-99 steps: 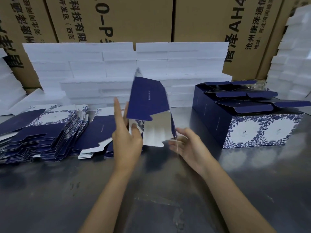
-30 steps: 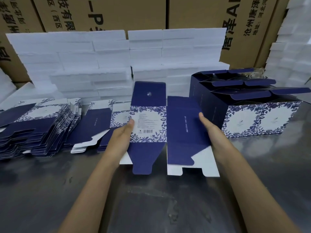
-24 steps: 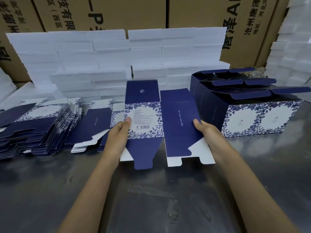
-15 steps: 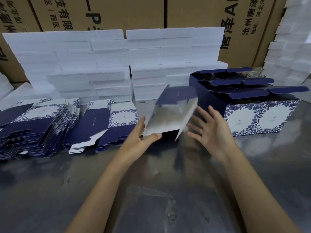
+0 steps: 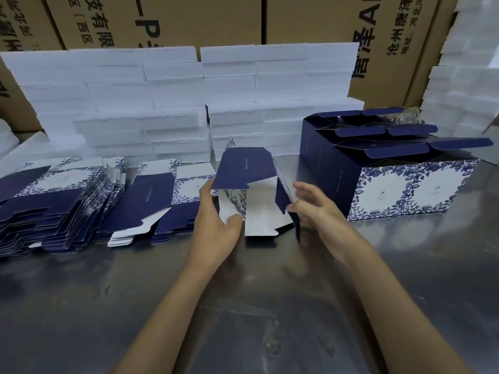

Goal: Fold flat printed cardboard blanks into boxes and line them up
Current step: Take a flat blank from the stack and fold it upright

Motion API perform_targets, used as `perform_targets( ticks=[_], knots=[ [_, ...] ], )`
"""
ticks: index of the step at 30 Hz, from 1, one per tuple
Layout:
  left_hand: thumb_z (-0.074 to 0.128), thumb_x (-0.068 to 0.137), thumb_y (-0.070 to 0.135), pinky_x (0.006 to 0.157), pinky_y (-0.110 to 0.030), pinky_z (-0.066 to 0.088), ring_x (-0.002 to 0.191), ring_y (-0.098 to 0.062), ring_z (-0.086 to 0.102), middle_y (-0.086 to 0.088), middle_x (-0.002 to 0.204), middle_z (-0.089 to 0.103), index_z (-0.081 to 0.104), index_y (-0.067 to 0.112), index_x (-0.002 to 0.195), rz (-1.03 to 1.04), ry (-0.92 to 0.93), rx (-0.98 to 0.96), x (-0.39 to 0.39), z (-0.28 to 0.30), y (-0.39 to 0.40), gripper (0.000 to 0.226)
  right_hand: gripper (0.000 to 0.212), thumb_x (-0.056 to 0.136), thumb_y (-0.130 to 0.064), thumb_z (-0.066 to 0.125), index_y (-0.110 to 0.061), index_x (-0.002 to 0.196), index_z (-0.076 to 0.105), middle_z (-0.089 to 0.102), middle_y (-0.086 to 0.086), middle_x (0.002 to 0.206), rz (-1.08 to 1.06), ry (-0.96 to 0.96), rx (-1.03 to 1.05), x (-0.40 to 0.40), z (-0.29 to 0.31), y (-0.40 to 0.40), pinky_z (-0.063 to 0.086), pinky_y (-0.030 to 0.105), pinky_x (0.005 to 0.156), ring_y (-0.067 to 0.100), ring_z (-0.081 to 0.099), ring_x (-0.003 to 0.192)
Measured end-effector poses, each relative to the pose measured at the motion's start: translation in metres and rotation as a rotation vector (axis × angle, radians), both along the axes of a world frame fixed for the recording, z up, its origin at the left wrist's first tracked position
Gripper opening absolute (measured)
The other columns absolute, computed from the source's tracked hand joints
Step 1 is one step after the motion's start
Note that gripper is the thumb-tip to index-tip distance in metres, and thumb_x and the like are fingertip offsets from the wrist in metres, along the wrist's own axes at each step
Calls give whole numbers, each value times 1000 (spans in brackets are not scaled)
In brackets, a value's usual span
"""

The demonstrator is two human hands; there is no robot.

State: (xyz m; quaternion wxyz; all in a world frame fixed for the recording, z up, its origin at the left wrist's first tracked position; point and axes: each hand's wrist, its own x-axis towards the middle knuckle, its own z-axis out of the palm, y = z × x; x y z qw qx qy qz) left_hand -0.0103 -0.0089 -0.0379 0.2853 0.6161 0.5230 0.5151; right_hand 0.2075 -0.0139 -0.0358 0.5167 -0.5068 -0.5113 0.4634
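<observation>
Blank, half-opened, at table centre: our left hand pinches white flap, right hand pinches navy flap; folded boxes toward right edge.

Over the middle of the grey worktop, the left hand pinches a white bottom flap of a half-opened navy box, while the right hand pinches a navy flap on its right side. Flat blanks lie stacked at left. Folded boxes stand in rows at right, tops open, with white blocks piled behind.
</observation>
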Motion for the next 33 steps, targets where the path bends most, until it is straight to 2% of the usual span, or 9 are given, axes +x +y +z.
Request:
perform_targets(
  ticks=[4, 8, 12, 14, 18, 22, 25, 30, 33],
  knots=[
    [63, 78, 6, 57, -5, 44, 72, 0, 61, 35, 96, 61, 5, 64, 144, -67, -1, -40, -6, 7, -4, 105, 80, 56, -34, 74, -65, 126, 52, 51, -22, 142, 131, -41, -42, 5, -2, -2, 39, 27, 113, -6, 43, 136],
    [68, 86, 15, 65, -7, 45, 80, 2, 63, 21, 107, 66, 48, 48, 130, -41, 20, 27, -5, 15, -8, 59, 108, 59, -25, 73, -53, 154, 30, 35, -26, 159, 248, -87, -54, 9, -3, -2, 29, 37, 122, 3, 31, 148],
    [71, 92, 23, 75, -5, 45, 102, 10, 58, 32, 118, 59, 60, 33, 114, -41, -74, 131, -3, 19, -10, 26, 115, 58, -30, 86, -61, 151, 26, 44, -43, 138, 279, -93, -64, 10, -2, -3, 39, 23, 101, -10, 41, 134],
    [70, 93, 26, 73, -2, 44, 101, 19, 56, 45, 119, 55, 60, 32, 110, -95, -104, 123, -1, 20, -12, 21, 108, 60, -35, 91, -68, 144, 30, 51, -42, 134, 296, -127, -39, 10, -2, -2, 39, 24, 106, -12, 45, 132],
    [70, 90, 28, 85, -9, 46, 116, 15, 54, 30, 133, 58, 60, 29, 100, -182, -102, 172, 4, 20, -14, 15, 97, 63, -48, 93, -56, 145, 41, 53, -19, 148, 195, -144, 25, 1, 1, -1, 41, 42, 115, 8, 51, 137],
    [71, 87, 42, 95, -36, 51, 113, 7, 59, 32, 126, 61, 62, 31, 97, -167, -101, 162, 3, 22, -15, 18, 75, 73, -46, 89, -50, 137, 50, 62, -21, 136, 116, -168, 83, -5, -2, -2, 55, 23, 90, 0, 62, 118],
    [73, 88, 40, 97, -41, 51, 115, -1, 61, 29, 122, 63, 63, 33, 96, -158, -105, 164, 1, 24, -16, 14, 60, 83, -43, 82, -43, 135, 54, 66, -19, 129, 52, -231, 131, -12, -6, 0, 54, 12, 75, -6, 64, 107],
    [75, 88, 36, 89, -30, 51, 111, -9, 65, 28, 119, 64, 64, 31, 95, -162, -108, 166, 2, 25, -16, 13, 27, 88, -40, 78, -41, 111, 64, 71, -29, 94, -138, -357, 188, -27, -13, 3, 49, 5, 67, -11, 66, 89],
    [74, 88, 35, 82, -15, 48, 110, -7, 66, 27, 119, 65, 64, 27, 92, -156, -111, 170, 2, 27, -17, 13, 27, 88, -46, 76, -31, 110, 70, 72, -24, 85, -243, -470, 243, -32, -15, 3, 56, 20, 72, 0, 70, 87]
  ],
)
